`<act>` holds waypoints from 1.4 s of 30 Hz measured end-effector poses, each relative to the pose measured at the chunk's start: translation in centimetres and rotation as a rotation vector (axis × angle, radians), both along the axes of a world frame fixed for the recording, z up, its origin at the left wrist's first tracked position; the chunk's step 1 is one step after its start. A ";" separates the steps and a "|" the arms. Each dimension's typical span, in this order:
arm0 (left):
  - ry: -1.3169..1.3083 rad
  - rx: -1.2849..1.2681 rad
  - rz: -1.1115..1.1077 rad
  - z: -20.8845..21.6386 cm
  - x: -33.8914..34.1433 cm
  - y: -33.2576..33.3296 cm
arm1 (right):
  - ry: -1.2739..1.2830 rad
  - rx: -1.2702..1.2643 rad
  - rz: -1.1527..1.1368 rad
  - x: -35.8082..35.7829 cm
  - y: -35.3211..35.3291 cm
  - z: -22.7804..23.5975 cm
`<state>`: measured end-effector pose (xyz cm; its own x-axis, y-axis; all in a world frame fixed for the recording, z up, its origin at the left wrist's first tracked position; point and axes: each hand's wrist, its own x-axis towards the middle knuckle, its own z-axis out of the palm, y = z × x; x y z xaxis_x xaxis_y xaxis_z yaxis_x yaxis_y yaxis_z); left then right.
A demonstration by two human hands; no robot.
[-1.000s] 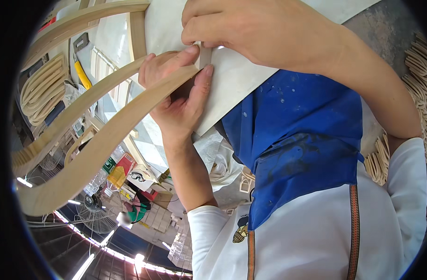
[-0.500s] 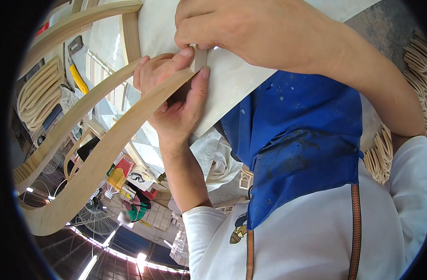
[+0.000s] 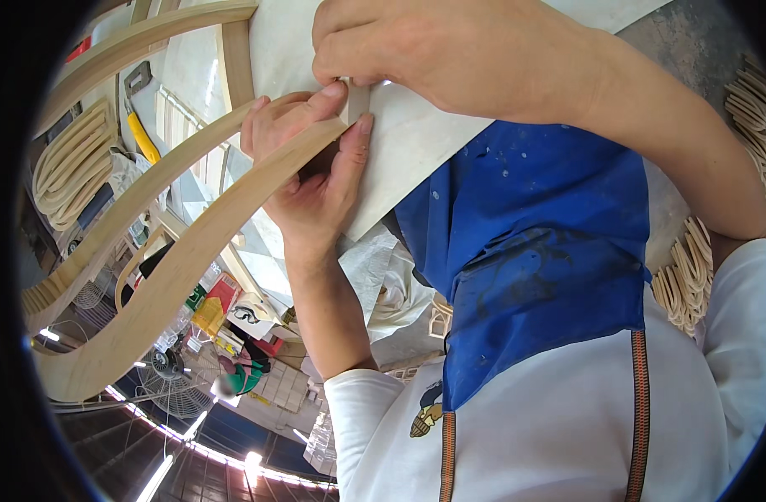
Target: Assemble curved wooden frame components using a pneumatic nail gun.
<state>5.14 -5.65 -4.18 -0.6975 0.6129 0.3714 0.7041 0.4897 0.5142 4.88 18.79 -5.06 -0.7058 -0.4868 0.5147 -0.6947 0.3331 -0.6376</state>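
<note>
A pale curved wooden frame piece sweeps from the lower left up to my hands, and a second curved rail runs beside it. My left hand is wrapped round the frame's end, its thumb and fingers on either side. At that end a short wooden block stands between the hands. Over its top, my right hand has its fingers curled down and pressed together at the joint; whatever lies under those fingertips is hidden. Both hands are over a white tabletop.
Another curved wooden frame stands at upper left. Beyond it lie a yellow-handled saw and a stack of bent wooden parts. More bent parts are piled at right. A person in green and a fan are in the background.
The frame's near end and my left thumb have shifted very slightly up and left. Both hands keep the same grip.
</note>
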 end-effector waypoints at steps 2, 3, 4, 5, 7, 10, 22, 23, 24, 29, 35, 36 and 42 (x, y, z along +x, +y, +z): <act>0.008 -0.008 -0.011 0.0 0.0 0.0 | 0.049 0.012 -0.034 -0.2 -0.4 -0.6; -0.003 0.000 -0.008 0.0 0.0 -0.1 | 0.049 0.012 -0.036 -0.1 -0.3 -0.7; -0.016 0.009 -0.004 0.0 0.0 -0.1 | 0.048 0.029 -0.048 0.1 -0.4 -0.5; -0.016 0.010 -0.006 0.0 0.0 -0.1 | 0.047 0.046 -0.061 0.1 -0.5 -0.4; -0.006 0.001 -0.007 -0.1 0.0 -0.2 | 0.054 0.070 -0.062 0.0 -0.5 -0.4; -0.004 -0.008 -0.015 -0.2 -0.1 -0.3 | 0.041 0.069 -0.045 0.1 -0.3 -0.3; 0.014 -0.016 -0.005 -0.3 -0.1 -0.3 | 0.051 0.031 -0.041 0.1 -0.3 -0.6; 0.014 -0.016 -0.004 -0.3 -0.1 -0.3 | 0.045 0.047 -0.036 0.1 -0.4 -0.6; 0.008 -0.003 -0.005 -0.3 -0.1 -0.2 | 0.045 0.048 -0.035 0.1 -0.4 -0.6; 0.006 0.017 0.007 -0.3 0.0 -0.2 | 0.085 0.100 -0.057 0.1 -0.6 -0.5; 0.026 0.004 -0.007 -0.3 0.0 -0.1 | 0.066 0.082 -0.065 0.4 -0.6 -0.4; 0.026 -0.002 -0.010 -0.4 -0.1 -0.2 | 0.069 0.085 -0.068 0.4 -0.6 -0.6; 0.017 -0.019 0.022 0.0 0.1 -0.6 | 0.201 -0.153 -0.190 1.7 0.0 0.2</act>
